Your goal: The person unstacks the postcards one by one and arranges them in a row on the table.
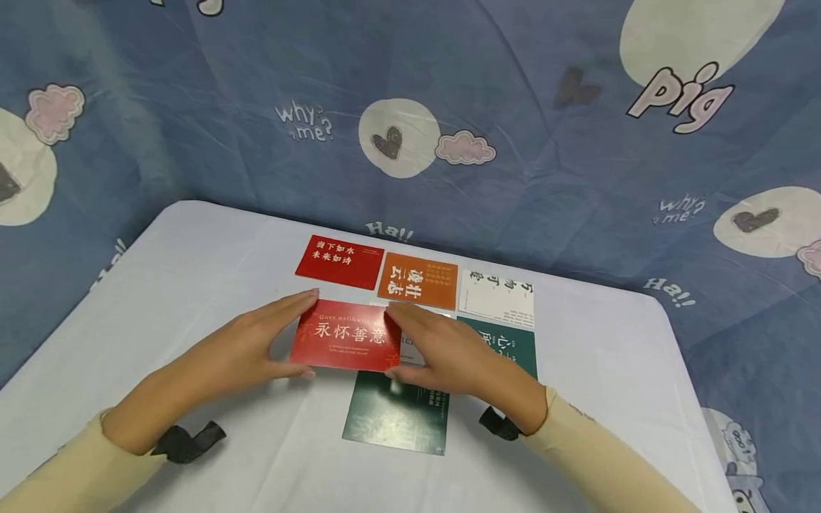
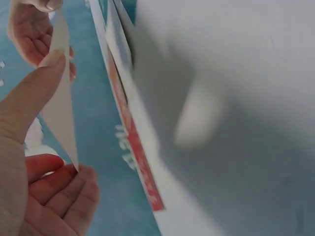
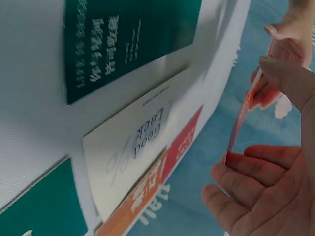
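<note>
A red card with white Chinese characters is held above the table, its printed face toward the head camera. My left hand grips it at the left side, thumb at the near edge and fingers at the far one. At the card's right side my right hand holds it the same way. From the left wrist the card's pale back shows, while the right wrist view catches the card nearly edge-on. Below the right hand lies a white "Good Luck" card, mostly covered in the head view.
On the white table lie another red card, an orange card, a white card, a green card and a dark green card nearest me. Blue printed cloth hangs behind.
</note>
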Available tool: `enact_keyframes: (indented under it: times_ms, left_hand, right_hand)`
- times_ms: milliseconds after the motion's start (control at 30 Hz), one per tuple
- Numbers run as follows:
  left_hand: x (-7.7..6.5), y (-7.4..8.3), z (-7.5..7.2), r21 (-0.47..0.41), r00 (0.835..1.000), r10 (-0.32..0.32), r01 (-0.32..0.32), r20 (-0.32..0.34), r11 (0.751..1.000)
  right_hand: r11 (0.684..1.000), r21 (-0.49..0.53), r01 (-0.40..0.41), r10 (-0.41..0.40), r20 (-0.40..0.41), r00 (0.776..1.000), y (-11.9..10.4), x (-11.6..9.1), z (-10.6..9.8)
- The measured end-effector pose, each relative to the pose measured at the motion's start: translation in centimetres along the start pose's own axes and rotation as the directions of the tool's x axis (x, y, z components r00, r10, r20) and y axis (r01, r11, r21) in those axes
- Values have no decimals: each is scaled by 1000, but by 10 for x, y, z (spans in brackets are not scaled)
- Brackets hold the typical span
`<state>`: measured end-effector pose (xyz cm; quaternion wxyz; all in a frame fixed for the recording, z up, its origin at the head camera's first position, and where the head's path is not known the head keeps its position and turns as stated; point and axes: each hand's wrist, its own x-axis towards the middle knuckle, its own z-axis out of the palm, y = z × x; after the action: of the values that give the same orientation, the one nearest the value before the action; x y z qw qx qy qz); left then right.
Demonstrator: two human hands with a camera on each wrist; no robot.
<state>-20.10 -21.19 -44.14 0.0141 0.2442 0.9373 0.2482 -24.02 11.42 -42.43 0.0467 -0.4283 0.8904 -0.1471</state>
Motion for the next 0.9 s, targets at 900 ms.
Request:
enact_keyframes:
  times_ms: [900]
  left_hand:
    - [21,-69,2,-61,983,-168,173,77,983]
  right_hand:
    - [988,-123,-91,98,51,994,-9,92,41]
